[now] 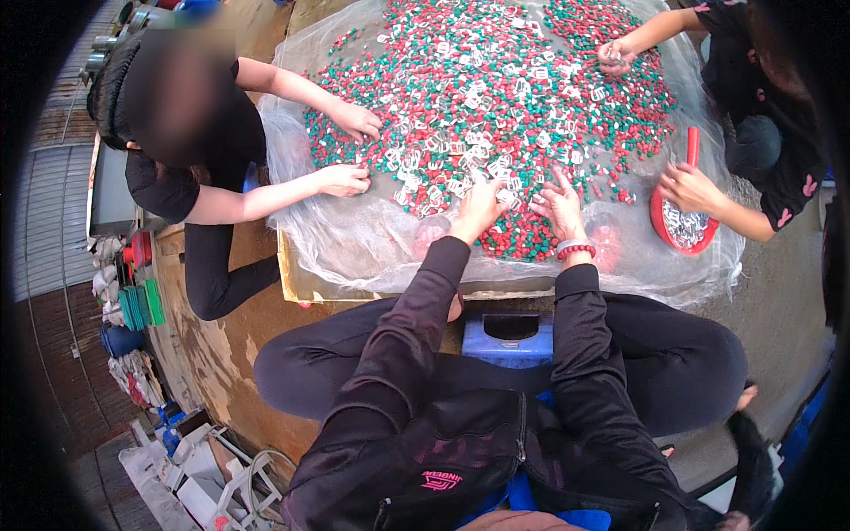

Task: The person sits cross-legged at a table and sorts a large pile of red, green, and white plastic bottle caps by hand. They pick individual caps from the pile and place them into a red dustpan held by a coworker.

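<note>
A wide heap of small red, green and white pieces [518, 243] covers the table, with flat white slotted pieces like strap buckles [438, 142] scattered through it. My left hand [479, 212] dips into the near edge of the heap. Its fingers are drawn together beside some white pieces, and what they pinch is too small to make out. Just to its right, my right hand [560, 210] rests at the heap with fingers stretched and apart, and a red bead bracelet [576, 251] circles that wrist. Red and green pieces lie between my two hands.
Clear plastic sheeting [354, 257] drapes over the table edge. One person [199, 142] works at the left with both hands at the heap. Another person [770, 159] at the right holds a red handled scoop [660, 221] containing silvery-white pieces. A blue stool [506, 347] stands before me.
</note>
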A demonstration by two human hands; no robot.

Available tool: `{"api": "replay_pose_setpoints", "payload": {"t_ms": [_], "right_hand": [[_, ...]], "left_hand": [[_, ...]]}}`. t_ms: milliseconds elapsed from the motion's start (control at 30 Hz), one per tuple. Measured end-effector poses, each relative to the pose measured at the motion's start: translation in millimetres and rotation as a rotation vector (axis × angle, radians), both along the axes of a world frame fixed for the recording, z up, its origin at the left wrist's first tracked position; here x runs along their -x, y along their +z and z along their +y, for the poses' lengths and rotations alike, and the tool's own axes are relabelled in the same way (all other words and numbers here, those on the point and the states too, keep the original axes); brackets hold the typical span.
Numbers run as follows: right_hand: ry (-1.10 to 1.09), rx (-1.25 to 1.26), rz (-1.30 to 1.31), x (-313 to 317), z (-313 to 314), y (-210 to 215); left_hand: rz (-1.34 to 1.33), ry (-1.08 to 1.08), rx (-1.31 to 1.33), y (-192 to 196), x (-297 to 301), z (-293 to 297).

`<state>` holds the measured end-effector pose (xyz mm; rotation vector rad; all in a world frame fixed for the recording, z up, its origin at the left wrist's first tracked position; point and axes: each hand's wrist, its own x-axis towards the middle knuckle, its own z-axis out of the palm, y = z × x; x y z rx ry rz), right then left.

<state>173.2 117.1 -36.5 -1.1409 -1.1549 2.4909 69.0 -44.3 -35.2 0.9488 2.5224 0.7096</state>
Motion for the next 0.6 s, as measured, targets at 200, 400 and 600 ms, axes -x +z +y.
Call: {"api": "replay_pose_setpoints", "payload": {"t_ms": [200, 400, 600], "right_hand": [[0.183, -0.591, -0.158, -11.3, -8.5, 4.5], [0.513, -1.42, -0.266, 2.4, -38.4, -14.1], [0.027, -0.293, -0.077, -3.0, -11.2, -9.5]], "left_hand": [[-0.088, 0.065, -0.078, 1.6, 14.2, 7.3], [-1.344, 0.357, -1.064, 43.1, 28.3, -29.0], [-1.093, 0.405, -0.568, 32.8, 33.2, -18.5]]}}
